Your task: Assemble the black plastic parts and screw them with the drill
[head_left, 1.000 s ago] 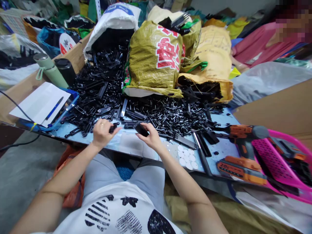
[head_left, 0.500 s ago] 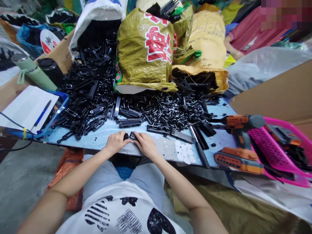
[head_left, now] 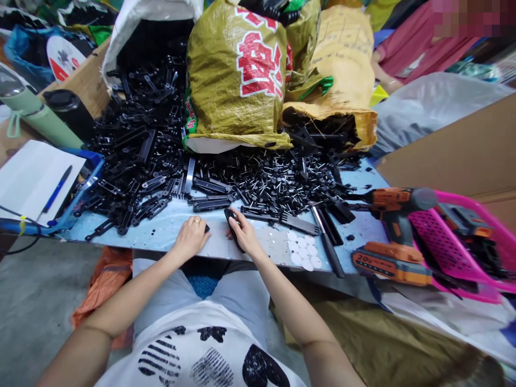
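My left hand [head_left: 191, 235] rests at the table's front edge, fingers curled round a small black piece [head_left: 207, 229] of which only the end shows. To its right, my right hand [head_left: 245, 234] is closed on a long black plastic part [head_left: 230, 216], held on a slant with thumb and fingers. A gap separates the two hands. Just beyond them lie several long black plastic parts [head_left: 213, 203] and a heap of small black pieces with metal pins [head_left: 270, 183]. White round discs [head_left: 302, 250] are spread flat to the right of my right hand.
An orange cordless drill [head_left: 393, 236] and a pink basket [head_left: 479, 282] stand at right, near a black-handled tool [head_left: 331, 252]. Sacks [head_left: 226, 80] and a large heap of black parts [head_left: 133, 145] fill the back. A blue tray [head_left: 94, 174] with paper and pen sits left. Another person's sleeve [head_left: 419, 43] shows behind.
My hands have moved apart from where they met. The long black part in my right hand has turned to stand on a slant, and the view has shifted slightly.
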Available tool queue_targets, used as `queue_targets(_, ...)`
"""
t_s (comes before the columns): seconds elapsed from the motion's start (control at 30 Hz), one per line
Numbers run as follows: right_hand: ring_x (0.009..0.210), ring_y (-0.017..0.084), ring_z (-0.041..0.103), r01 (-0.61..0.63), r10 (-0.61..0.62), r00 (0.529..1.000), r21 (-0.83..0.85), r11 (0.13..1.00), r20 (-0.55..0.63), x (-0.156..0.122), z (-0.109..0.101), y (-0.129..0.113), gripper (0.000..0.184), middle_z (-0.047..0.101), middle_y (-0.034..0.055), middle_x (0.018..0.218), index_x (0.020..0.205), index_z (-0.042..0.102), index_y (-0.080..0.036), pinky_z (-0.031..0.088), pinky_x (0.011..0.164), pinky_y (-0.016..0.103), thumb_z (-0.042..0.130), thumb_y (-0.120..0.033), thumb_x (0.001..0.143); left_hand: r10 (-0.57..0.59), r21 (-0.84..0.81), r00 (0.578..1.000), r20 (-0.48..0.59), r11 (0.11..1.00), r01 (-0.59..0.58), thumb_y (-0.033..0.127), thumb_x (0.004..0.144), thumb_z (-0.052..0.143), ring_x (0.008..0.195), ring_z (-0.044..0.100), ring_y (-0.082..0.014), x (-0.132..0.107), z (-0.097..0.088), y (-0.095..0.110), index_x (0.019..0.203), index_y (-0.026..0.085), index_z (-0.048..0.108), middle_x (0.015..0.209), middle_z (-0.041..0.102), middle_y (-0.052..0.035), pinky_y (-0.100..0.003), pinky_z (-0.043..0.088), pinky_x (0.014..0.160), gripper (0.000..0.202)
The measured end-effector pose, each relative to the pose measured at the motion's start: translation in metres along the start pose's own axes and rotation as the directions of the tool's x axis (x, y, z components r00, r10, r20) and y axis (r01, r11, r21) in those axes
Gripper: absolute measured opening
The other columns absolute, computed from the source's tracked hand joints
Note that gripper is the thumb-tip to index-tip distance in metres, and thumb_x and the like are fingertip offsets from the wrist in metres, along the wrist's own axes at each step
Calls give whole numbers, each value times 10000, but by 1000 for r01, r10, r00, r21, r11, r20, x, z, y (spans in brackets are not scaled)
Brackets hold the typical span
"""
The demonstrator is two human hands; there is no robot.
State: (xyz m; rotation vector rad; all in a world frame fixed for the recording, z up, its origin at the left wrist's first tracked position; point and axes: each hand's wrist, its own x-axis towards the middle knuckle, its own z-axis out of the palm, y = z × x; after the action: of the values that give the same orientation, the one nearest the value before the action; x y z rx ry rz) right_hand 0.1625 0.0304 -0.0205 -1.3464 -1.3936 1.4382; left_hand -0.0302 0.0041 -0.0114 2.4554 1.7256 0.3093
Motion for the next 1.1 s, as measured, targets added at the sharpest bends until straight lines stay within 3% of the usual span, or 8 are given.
queue_targets(0.13,633,108,579,-44,44,998,-12,999,43,-4,-3,-3,541,584,23,885,1339,446,-245,545,599,280,494,-481,855,17,-48,1000,-14,999,-18,222,895,436,976,521,-288,-17,0,-13,1114,115,544,1019,580,-158,-429,448,815,267)
queue_targets(0.23,611,109,581,-80,75,994,59,995,84,-6,3,-5,559,580,10,809,1343,440,-240,549,596,278,506,-492,848,28,-207,998,-49,978,-37,234,911,411,1004,530,-267,-25,-1,-18,1213,121,512,1083,564,-156,-425,457,853,337)
queue_targets(0.37,567,105,582,-141,105,979,212,967,176,-8,20,-12,587,589,6,775,1350,425,-232,546,557,265,496,-526,847,-49,-564,990,-132,825,-34,301,910,467,1023,551,-217,-21,-9,-6,1264,171,507,1097,565,-118,-371,473,879,379)
queue_targets(0.47,575,100,586,-128,68,975,286,950,211,-11,29,-16,617,605,10,822,1381,393,-239,550,562,265,474,-547,853,-140,-704,980,-141,710,0,302,914,466,964,579,-195,-14,-15,9,1257,184,540,1018,608,-93,-353,480,869,371)
queue_targets(0.63,603,92,582,81,-95,974,73,994,204,-12,14,-17,585,625,47,1052,1377,432,-254,539,596,263,511,-500,853,-189,-698,967,-170,716,17,287,903,483,917,592,-190,-12,-21,18,1222,155,588,966,621,-93,-326,481,840,360)
queue_targets(0.8,977,193,600,427,-366,888,-200,882,279,-16,0,-21,497,626,66,1134,1296,540,-244,474,921,358,573,-433,838,-126,-645,968,-218,763,-46,286,909,477,883,591,-184,-14,-27,26,1193,152,609,922,611,-88,-322,491,810,341)
queue_targets(0.97,607,115,569,281,-278,960,-118,952,42,-32,23,-20,530,596,84,1112,1387,429,-263,542,676,321,399,-492,910,-261,-632,879,-399,772,-57,300,947,392,921,584,-182,-13,-24,47,1240,179,568,988,608,-107,-332,500,834,363)
queue_targets(1.1,569,106,548,244,-243,970,-107,964,28,-39,34,-19,562,594,77,1094,1401,404,-280,540,646,314,416,-519,893,-193,-612,899,-393,785,-99,312,951,376,911,590,-180,-10,-24,45,1215,181,580,975,621,-103,-340,503,840,359)
